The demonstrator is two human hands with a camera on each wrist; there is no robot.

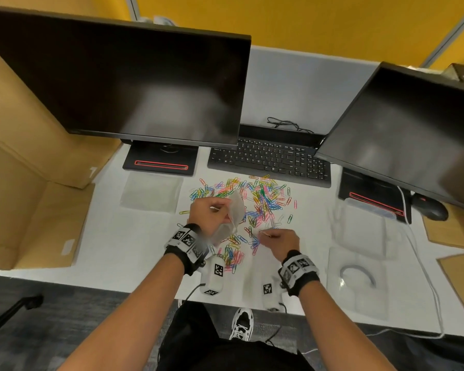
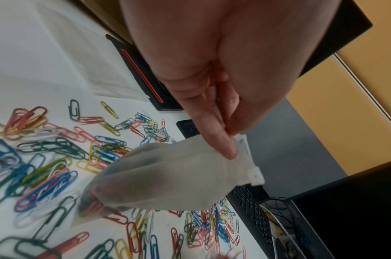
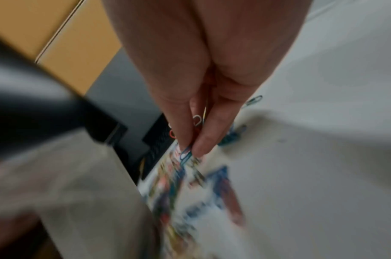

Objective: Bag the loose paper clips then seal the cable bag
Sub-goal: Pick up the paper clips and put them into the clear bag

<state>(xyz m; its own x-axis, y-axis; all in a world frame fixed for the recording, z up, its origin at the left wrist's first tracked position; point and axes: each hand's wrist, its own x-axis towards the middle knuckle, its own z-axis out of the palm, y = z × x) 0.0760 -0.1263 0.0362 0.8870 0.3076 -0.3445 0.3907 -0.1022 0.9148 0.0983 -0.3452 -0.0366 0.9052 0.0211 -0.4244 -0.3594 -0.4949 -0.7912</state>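
Note:
Several coloured paper clips point(image 1: 255, 199) lie scattered over the white desk point(image 1: 134, 253) in front of the keyboard. My left hand point(image 1: 212, 214) pinches the top edge of a small frosted zip bag point(image 1: 235, 210) and holds it up over the pile; in the left wrist view the frosted zip bag point(image 2: 168, 177) hangs from my thumb and fingers point(image 2: 221, 140) with a few clips at its bottom. My right hand point(image 1: 276, 238) pinches a bunch of paper clips point(image 3: 186, 154) just above the pile. A clear bag holding a white cable point(image 1: 358, 279) lies flat at the right.
Two dark monitors point(image 1: 134, 84) and a black keyboard point(image 1: 271, 159) stand behind the clips. Flat clear bags lie at the left point(image 1: 150, 192) and right point(image 1: 359, 231). Cardboard boxes point(image 1: 24, 170) flank the desk. A black mouse point(image 1: 431, 207) sits far right. Two white tagged devices point(image 1: 213, 274) rest at the front edge.

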